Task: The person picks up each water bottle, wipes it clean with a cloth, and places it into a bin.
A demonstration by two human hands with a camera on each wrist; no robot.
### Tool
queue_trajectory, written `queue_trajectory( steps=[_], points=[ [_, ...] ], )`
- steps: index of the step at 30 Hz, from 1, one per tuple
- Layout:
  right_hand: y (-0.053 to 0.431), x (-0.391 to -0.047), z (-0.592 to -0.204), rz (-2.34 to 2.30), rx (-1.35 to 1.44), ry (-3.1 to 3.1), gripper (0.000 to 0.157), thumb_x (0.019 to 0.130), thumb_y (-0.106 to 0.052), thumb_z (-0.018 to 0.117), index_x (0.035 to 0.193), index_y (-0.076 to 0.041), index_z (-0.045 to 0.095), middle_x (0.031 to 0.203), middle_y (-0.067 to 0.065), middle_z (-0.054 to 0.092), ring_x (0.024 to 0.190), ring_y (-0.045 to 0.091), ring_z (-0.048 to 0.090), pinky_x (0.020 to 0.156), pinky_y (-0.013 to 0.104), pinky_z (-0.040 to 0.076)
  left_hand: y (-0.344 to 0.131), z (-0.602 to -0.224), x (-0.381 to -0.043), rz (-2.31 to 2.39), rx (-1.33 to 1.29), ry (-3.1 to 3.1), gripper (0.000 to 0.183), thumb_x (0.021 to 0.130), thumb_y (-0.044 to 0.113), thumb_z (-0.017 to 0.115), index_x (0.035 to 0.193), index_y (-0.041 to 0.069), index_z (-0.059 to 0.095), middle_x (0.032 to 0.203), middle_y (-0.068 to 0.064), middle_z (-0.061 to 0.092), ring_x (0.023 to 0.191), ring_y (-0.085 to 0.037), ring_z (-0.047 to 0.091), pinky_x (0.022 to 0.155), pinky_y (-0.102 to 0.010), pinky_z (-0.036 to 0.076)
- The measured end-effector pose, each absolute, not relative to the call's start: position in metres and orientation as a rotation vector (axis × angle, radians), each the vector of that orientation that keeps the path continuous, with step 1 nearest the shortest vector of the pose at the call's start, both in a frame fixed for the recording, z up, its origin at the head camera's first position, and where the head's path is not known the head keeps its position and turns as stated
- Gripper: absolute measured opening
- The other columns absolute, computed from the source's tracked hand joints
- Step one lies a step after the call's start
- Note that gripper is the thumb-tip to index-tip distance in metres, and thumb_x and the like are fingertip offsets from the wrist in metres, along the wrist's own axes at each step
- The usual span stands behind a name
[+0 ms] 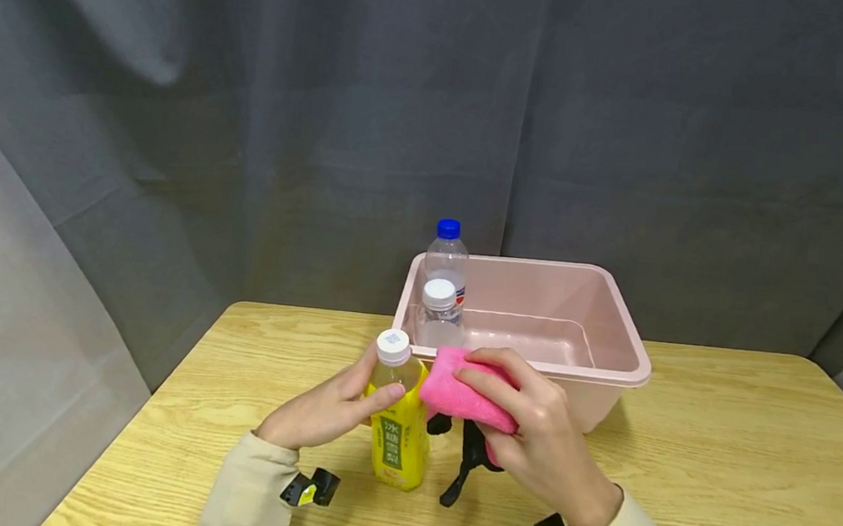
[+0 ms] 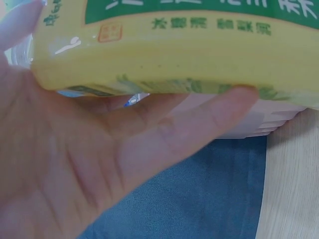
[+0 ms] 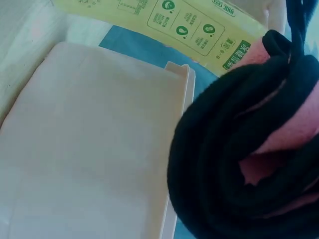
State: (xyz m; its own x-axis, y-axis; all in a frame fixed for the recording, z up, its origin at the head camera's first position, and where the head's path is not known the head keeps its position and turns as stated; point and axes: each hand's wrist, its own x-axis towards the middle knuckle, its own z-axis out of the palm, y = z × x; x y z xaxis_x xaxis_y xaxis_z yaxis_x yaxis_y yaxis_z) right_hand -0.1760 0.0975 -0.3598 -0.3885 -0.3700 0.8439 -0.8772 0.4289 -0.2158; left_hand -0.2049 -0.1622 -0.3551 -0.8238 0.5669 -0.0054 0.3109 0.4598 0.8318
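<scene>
A drink bottle (image 1: 408,458) with a white cap and a yellow label stands roughly upright in front of the basin. My left hand (image 1: 329,408) grips it near the shoulder, thumb across the front and fingers behind. In the left wrist view, the bottle's yellow label (image 2: 164,62) lies along the fingers. My right hand (image 1: 544,428) holds a bunched pink cloth (image 1: 464,394) close to the bottle's right side; whether they touch I cannot tell. The cloth's thick black edging (image 3: 209,149) fills the right part of the right wrist view, and a black loop hangs below it.
A pale pink basin (image 1: 626,366) sits on the wooden table (image 1: 733,482) behind my hands. Inside, at its left end, stand a clear bottle with a blue cap (image 1: 449,229) and another with a white cap (image 1: 440,295). A dark grey curtain (image 1: 373,125) hangs behind the table.
</scene>
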Motion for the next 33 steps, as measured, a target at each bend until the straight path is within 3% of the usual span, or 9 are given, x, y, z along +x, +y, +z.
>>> queue_trajectory(
  steps=[5, 8, 12, 20, 24, 29, 33],
  points=[
    [0.099, -0.176, -0.359, 0.896, 1.038, -1.946, 0.047, 0.07, 0.017, 0.068, 0.11, -0.006, 0.075, 0.115, 0.01, 0.066, 0.098, 0.028, 0.067, 0.097, 0.018, 0.048, -0.161, -0.355, -0.205, 1.277, 0.741, 2.459, 0.085, 0.105, 0.048, 0.049, 0.164, 0.016, -0.003, 0.168, -0.015, 0.01, 0.145, -0.043, 0.03, 0.105, -0.059, 0.044],
    [0.099, -0.176, -0.358, 0.88, 1.04, -1.918, 0.049, 0.068, 0.018, 0.069, 0.11, -0.006, 0.075, 0.115, 0.01, 0.066, 0.096, 0.028, 0.067, 0.096, 0.019, 0.049, -0.16, -0.356, -0.207, 1.286, 0.779, 2.461, 0.084, 0.103, 0.041, 0.057, 0.164, 0.013, 0.005, 0.162, -0.018, 0.028, 0.14, -0.04, 0.041, 0.107, -0.059, 0.042],
    [0.1, -0.175, -0.358, 0.906, 1.026, -1.919, 0.05, 0.068, 0.019, 0.065, 0.11, -0.005, 0.075, 0.115, 0.011, 0.066, 0.097, 0.029, 0.067, 0.097, 0.017, 0.048, -0.157, -0.357, -0.208, 1.315, 0.819, 2.459, 0.082, 0.096, 0.03, 0.07, 0.158, 0.013, 0.019, 0.144, -0.015, 0.052, 0.124, -0.032, 0.057, 0.106, -0.055, 0.045],
    [0.103, -0.175, -0.36, 0.934, 0.992, -1.923, 0.048, 0.069, 0.018, 0.062, 0.108, -0.005, 0.075, 0.113, 0.013, 0.066, 0.097, 0.031, 0.066, 0.098, 0.015, 0.045, -0.146, -0.36, -0.21, 1.304, 0.803, 2.643, 0.077, 0.082, 0.032, 0.084, 0.144, 0.012, 0.043, 0.126, -0.005, 0.066, 0.106, -0.021, 0.067, 0.093, -0.045, 0.055],
    [0.104, -0.176, -0.36, 0.936, 0.998, -1.923, 0.046, 0.069, 0.018, 0.063, 0.107, -0.004, 0.075, 0.113, 0.014, 0.066, 0.098, 0.032, 0.066, 0.099, 0.015, 0.045, -0.144, -0.363, -0.21, 1.331, 0.867, 2.688, 0.068, 0.081, 0.027, 0.082, 0.138, 0.009, 0.049, 0.123, -0.005, 0.064, 0.102, -0.022, 0.066, 0.09, -0.043, 0.056],
    [0.106, -0.176, -0.358, 0.959, 0.992, -1.918, 0.04, 0.073, 0.015, 0.067, 0.108, -0.003, 0.074, 0.114, 0.016, 0.066, 0.1, 0.033, 0.065, 0.101, 0.017, 0.045, -0.146, -0.362, -0.21, 1.397, 0.949, 2.701, 0.062, 0.078, 0.024, 0.081, 0.134, 0.009, 0.059, 0.122, -0.004, 0.044, 0.11, -0.024, 0.056, 0.095, -0.045, 0.052],
    [0.106, -0.176, -0.358, 0.978, 0.973, -1.904, 0.039, 0.073, 0.014, 0.068, 0.109, -0.002, 0.074, 0.114, 0.017, 0.066, 0.101, 0.033, 0.065, 0.101, 0.017, 0.045, -0.149, -0.36, -0.21, 1.392, 1.034, 2.708, 0.063, 0.077, 0.019, 0.08, 0.135, 0.007, 0.058, 0.121, -0.004, 0.048, 0.111, -0.025, 0.056, 0.094, -0.047, 0.053]
  ],
)
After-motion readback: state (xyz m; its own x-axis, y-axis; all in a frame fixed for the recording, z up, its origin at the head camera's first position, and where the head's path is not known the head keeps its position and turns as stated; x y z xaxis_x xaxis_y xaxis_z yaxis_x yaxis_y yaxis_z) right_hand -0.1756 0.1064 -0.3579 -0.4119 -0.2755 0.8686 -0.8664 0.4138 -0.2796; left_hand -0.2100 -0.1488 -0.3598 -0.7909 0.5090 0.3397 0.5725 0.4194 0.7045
